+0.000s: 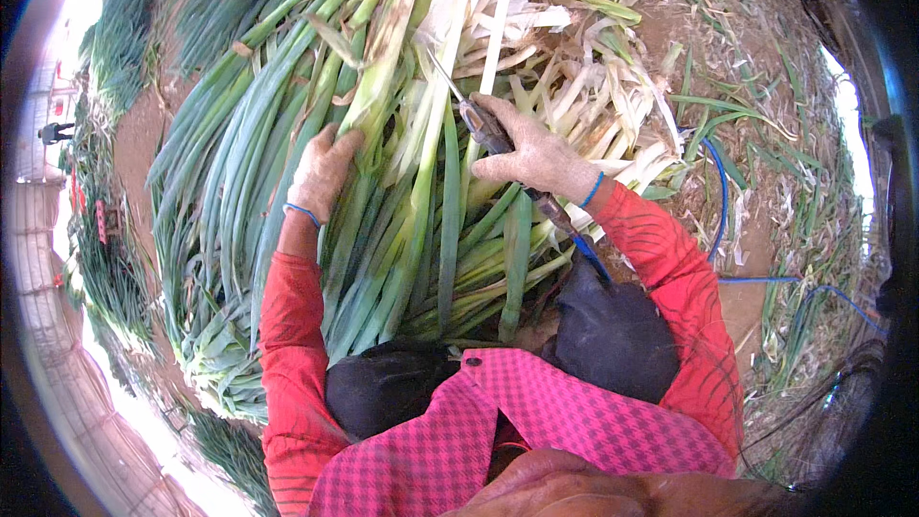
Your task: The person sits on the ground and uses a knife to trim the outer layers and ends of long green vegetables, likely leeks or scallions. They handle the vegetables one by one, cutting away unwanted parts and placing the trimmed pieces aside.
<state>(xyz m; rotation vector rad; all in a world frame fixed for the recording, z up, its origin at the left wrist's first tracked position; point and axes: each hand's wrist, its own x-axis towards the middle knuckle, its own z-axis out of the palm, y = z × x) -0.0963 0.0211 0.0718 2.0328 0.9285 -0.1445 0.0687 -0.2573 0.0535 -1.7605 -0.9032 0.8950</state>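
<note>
My left hand [327, 169], in a soiled light glove, grips the leafy part of a long green onion [380, 86], its thumb lying against the stalk. Several more green onions [240, 151] spread around and under that hand, their leaves fanning towards my knees. In my right hand [535, 154], also gloved, is an air blow gun [484, 126] with a thin metal nozzle [446, 75]. The nozzle points up and left, close to pale onion stalks [449, 29]. A blue hose [592, 258] runs from the gun's rear end past my right knee.
Peeled, pale onion skins [610, 100] heap up right of the stalks. Leaf scraps [747, 100] litter the soil further right, where more blue hose [720, 187] lies. Other onion piles [118, 50] line the left side. A person [56, 133] is far off at the left.
</note>
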